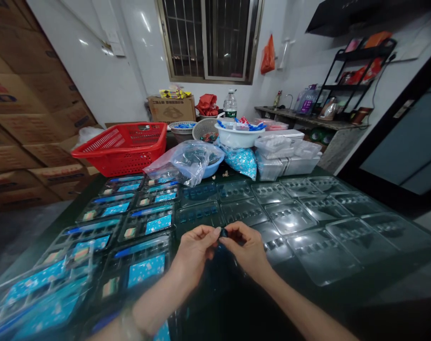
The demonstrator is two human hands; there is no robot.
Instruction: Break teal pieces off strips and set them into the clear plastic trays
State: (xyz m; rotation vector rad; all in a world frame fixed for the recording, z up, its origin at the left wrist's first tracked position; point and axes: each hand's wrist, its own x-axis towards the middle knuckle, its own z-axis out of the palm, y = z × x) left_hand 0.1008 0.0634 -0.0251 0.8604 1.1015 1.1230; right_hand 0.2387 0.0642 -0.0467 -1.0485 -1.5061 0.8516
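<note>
My left hand and my right hand meet over the dark table, fingertips pinched together on one small dark item between them. Below and around them lie rows of clear plastic compartment trays. The trays to the left hold blue cards and small pieces. Those to the right look unfilled.
A red basket, a plastic bag over a blue bowl, a white bowl, a bag of blue bits and stacked clear boxes line the far edge. Cardboard cartons stand at left, a shelf at right.
</note>
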